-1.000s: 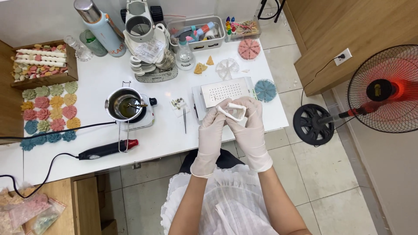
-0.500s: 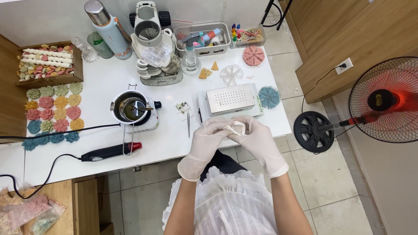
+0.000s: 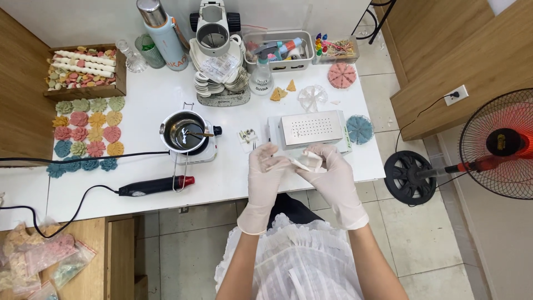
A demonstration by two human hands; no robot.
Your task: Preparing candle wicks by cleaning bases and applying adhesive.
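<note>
My left hand (image 3: pixel 265 169) and right hand (image 3: pixel 328 169) pinch a thin white mould (image 3: pixel 304 161), fingers closed on its edges. It looks light and bendy; I'd grip the rim

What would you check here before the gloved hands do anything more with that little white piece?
1. Both hands on the white piece: ok, left hand and right hand pinch it together.
2. Gloves whole: cannot tell, no tear shows.
3. Piece held over the table: ok, above its front edge.
4. Metal pot apart from the hands: ok, off to the left.
5. Tweezers within reach: ok, beside the left hand.
6. Perforated metal box top bare: ok.
</note>
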